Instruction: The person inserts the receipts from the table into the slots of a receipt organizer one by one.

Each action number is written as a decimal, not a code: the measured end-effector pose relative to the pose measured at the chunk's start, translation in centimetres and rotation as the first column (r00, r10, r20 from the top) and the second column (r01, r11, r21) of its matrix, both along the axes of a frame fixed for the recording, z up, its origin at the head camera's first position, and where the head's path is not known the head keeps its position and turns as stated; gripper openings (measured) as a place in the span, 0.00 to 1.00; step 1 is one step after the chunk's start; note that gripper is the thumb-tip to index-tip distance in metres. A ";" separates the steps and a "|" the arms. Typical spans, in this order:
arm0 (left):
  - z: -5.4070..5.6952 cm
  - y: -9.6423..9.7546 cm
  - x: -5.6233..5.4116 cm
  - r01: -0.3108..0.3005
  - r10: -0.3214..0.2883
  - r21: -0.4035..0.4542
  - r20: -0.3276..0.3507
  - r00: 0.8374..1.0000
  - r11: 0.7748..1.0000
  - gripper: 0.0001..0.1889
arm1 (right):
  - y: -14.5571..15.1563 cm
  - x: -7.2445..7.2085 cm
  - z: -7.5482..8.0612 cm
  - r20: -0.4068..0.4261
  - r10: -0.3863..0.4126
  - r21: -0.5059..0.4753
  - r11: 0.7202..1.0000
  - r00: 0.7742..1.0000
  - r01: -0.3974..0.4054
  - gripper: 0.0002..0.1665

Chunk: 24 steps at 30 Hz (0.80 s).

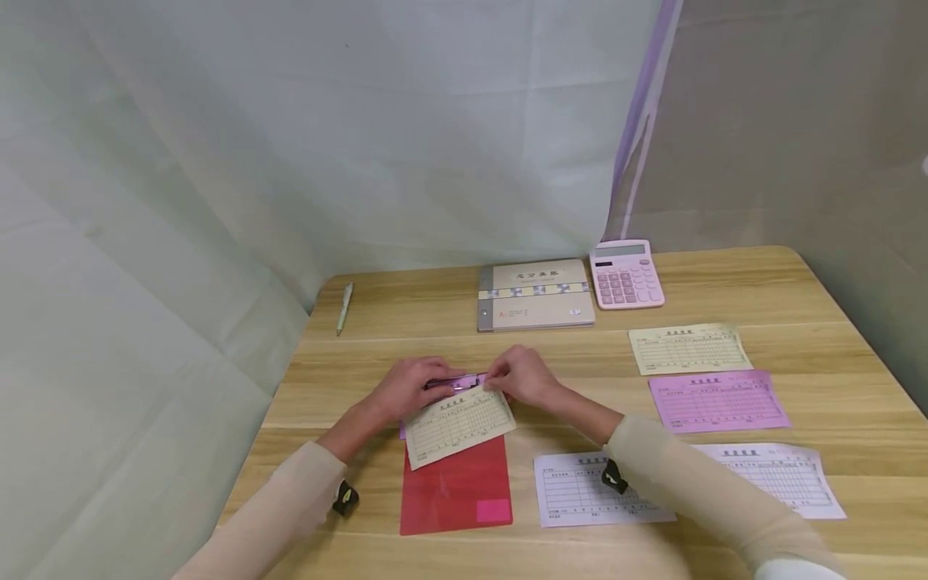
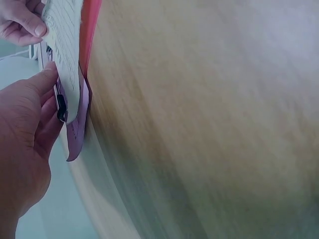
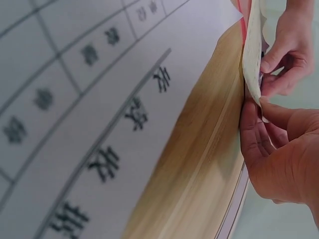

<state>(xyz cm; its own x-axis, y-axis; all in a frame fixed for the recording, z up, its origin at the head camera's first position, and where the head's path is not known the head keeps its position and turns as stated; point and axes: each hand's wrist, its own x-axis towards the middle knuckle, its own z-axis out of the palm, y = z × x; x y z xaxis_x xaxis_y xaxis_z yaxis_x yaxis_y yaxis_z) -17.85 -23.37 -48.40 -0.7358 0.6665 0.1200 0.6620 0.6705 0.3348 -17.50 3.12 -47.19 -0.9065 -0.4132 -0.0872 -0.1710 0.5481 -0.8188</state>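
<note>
A red clipboard with a pink label lies near the front of the table. Over its upper part is a pale yellow receipt form, slightly tilted. A purple form shows beneath it in the left wrist view. My left hand grips the clipboard's metal clip at the top edge, thumb on one side and fingers on the other. With thumb and fingers, my right hand pinches the yellow form's upper right corner, right beside the clip. The clip is partly hidden by both hands.
To the right lie another yellow form, a purple form and two white forms, partly under the right forearm. At the back are a ledger book, a pink calculator and, farther left, a pen.
</note>
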 end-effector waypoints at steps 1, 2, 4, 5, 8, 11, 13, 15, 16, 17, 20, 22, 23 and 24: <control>0.0 0.0 0.0 0.001 -0.001 -0.013 -0.009 1.000 1.000 0.19 | -0.1 0.0 0.0 -0.008 0.004 0.010 1.000 1.000 -0.004 0.03; 0.0 0.1 0.1 0.003 -0.004 -0.027 -0.019 1.000 1.000 0.19 | -0.1 0.0 0.0 -0.015 0.006 0.019 1.000 1.000 -0.006 0.03; 0.0 0.1 0.2 0.012 -0.015 -0.059 -0.048 0.999 0.998 0.19 | -0.2 -0.1 -0.1 -0.034 0.008 0.037 0.999 0.999 -0.006 0.03; 0.1 0.2 0.2 0.015 -0.020 -0.075 -0.064 0.998 0.997 0.19 | -0.2 -0.1 0.0 -0.039 0.006 0.045 0.999 0.999 -0.004 0.03; 0.2 0.3 0.5 0.031 -0.042 -0.102 -0.110 0.993 0.994 0.19 | -0.3 -0.1 0.0 -0.044 0.004 0.057 0.998 0.999 -0.001 0.03; 0.2 0.4 0.6 0.044 -0.059 -0.105 -0.147 0.987 0.993 0.18 | -0.3 -0.1 0.2 -0.031 0.003 0.060 0.998 1.000 -0.001 0.03; 0.2 0.5 0.7 0.054 -0.070 -0.099 -0.167 0.983 0.994 0.18 | -0.4 -0.2 0.3 -0.017 0.001 0.061 0.998 1.000 0.000 0.04; 0.2 0.5 0.7 0.058 -0.075 -0.096 -0.177 0.981 0.994 0.17 | -0.4 -0.2 0.4 -0.006 -0.002 0.062 0.998 1.000 0.002 0.04; 0.2 0.5 0.7 0.061 -0.078 -0.094 -0.181 0.980 0.994 0.17 | -0.4 -0.2 0.5 0.005 -0.007 0.062 0.998 1.000 0.006 0.05; 0.2 0.6 0.7 0.063 -0.080 -0.096 -0.185 0.980 0.993 0.17 | -0.4 -0.2 0.5 0.008 -0.010 0.062 0.998 1.000 0.009 0.05; 0.2 0.6 0.6 0.060 -0.078 -0.101 -0.180 0.981 0.993 0.17 | -0.5 -0.3 0.5 0.016 -0.019 0.055 0.998 1.000 0.018 0.05; 0.3 0.6 0.7 0.056 -0.073 -0.101 -0.174 0.982 0.993 0.17 | -0.5 -0.3 0.4 0.021 -0.025 0.050 0.998 0.999 0.024 0.05; 0.3 0.6 0.7 0.053 -0.069 -0.101 -0.170 0.983 0.993 0.17 | -0.6 -0.3 0.3 0.014 -0.029 0.051 0.998 0.999 0.028 0.05; 0.3 0.6 0.8 0.050 -0.067 -0.102 -0.166 0.984 0.993 0.17 | -0.6 -0.3 0.3 0.015 -0.032 0.050 0.998 0.999 0.032 0.05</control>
<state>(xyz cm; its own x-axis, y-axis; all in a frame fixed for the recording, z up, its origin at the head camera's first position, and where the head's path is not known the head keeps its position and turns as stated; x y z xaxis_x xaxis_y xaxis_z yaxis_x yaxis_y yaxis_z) -17.09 -22.78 -48.11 -0.6698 0.7224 0.1717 0.7425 0.6529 0.1499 -17.77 2.53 -46.88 -0.9175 -0.3789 -0.1213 -0.1401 0.5932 -0.7928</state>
